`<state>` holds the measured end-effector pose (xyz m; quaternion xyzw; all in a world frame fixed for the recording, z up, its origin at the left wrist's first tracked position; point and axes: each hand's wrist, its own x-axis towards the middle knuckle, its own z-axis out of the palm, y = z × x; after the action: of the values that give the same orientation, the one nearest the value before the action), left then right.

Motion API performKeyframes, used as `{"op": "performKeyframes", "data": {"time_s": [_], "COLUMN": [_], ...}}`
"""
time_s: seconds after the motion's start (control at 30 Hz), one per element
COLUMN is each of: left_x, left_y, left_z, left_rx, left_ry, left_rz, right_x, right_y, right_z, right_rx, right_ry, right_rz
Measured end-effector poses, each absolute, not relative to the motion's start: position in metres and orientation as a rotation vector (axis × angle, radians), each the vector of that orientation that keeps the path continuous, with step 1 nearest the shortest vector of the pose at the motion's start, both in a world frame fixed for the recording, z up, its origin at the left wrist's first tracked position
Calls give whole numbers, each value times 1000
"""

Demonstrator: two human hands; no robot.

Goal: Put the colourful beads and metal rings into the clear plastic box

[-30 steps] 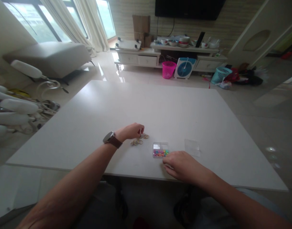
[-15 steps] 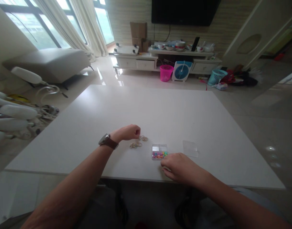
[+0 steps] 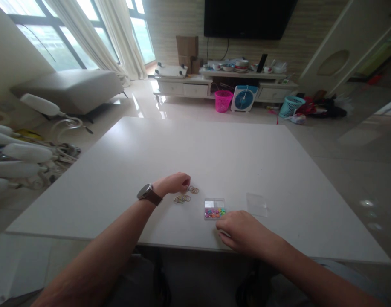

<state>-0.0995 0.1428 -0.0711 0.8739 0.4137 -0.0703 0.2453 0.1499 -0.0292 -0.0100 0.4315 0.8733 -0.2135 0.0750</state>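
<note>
The left hand [image 3: 173, 183] rests on the counter [image 3: 214, 153], not far from the near edge. It wears a watch [image 3: 148, 193]. Its fingers are curled in and their tips touch a small bunch of rings [image 3: 193, 189]. I cannot tell if they pinch one. A second bunch of rings [image 3: 181, 199] lies just beside the first, a bit nearer the near edge.

The right hand [image 3: 243, 232] lies flat and loose by the near edge, holding nothing. Its fingertips are right at the near side of a little clear box [image 3: 214, 208]. The box has bright beads [image 3: 215, 212] in its near half. I cannot tell if the fingers touch the box.

A clear lid [image 3: 257, 204] lies flat on the counter, near the box, toward the right edge.

All these small things sit close to the near edge, around its middle. The rest of the counter is wide and white, running to the far edge and to both side edges.
</note>
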Motion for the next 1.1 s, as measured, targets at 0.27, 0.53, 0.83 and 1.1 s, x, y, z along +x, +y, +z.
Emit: {"op": "performKeyframes", "data": {"time_s": [0.27, 0.53, 0.83, 1.1], "left_x": [-96, -89, -93, -95], "left_y": [143, 138, 141, 141], "left_z": [-65, -67, -75, -63], "left_rx": [2388, 2378, 2381, 2379], "left_ry": [1091, 1041, 1031, 1042], "left_rz": [-123, -105, -138, -77], "right_x": [149, 151, 149, 150], "right_y": [-30, -31, -29, -31], "right_z": [-5, -7, -7, -8], "right_rx": [1280, 1275, 1289, 1280], "right_ry": [2590, 2585, 2600, 2596], "right_rz": [-646, -635, -637, -631]}}
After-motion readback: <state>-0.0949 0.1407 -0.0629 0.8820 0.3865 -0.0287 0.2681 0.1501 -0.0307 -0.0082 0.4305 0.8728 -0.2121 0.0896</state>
